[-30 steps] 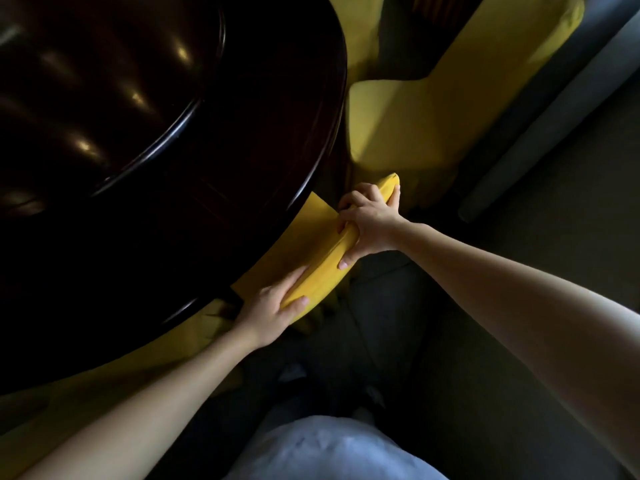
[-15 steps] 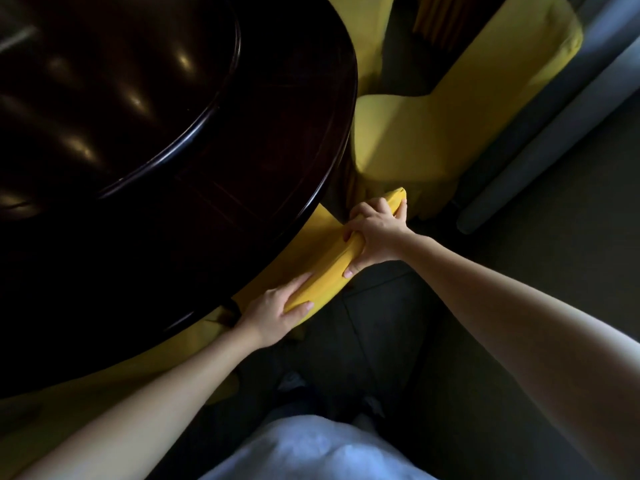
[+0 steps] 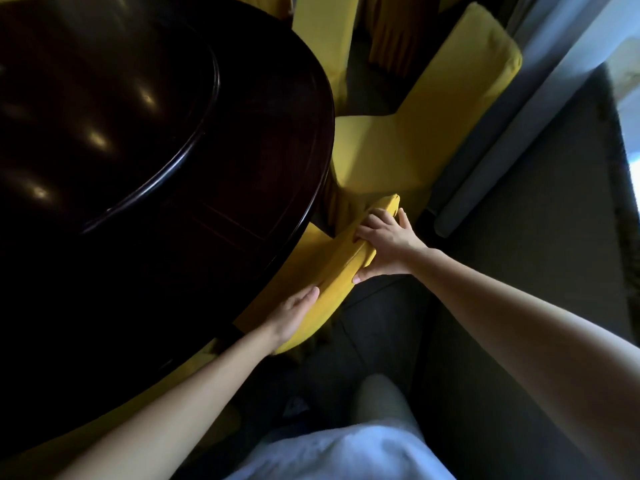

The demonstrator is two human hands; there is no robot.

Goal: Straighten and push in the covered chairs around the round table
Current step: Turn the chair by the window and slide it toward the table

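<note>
A yellow-covered chair (image 3: 332, 289) stands in front of me, its seat tucked under the dark round table (image 3: 145, 188). My right hand (image 3: 384, 244) grips the top of its backrest near the far end, fingers curled over the edge. At the near end of the same backrest my left hand (image 3: 294, 315) lies flat with fingers extended, resting against the cover rather than wrapped around it. A second yellow-covered chair (image 3: 408, 140) stands farther right, its seat beside the table edge and its back angled away.
More yellow-covered chairs (image 3: 325, 36) stand at the far side of the table. A grey curtain (image 3: 512, 133) hangs at the right, with dark carpet (image 3: 536, 271) beneath. My white top and a leg fill the bottom of the view.
The chair back and both hands have shifted toward the table. My left hand has flattened out along the backrest; the right hand keeps its grip.
</note>
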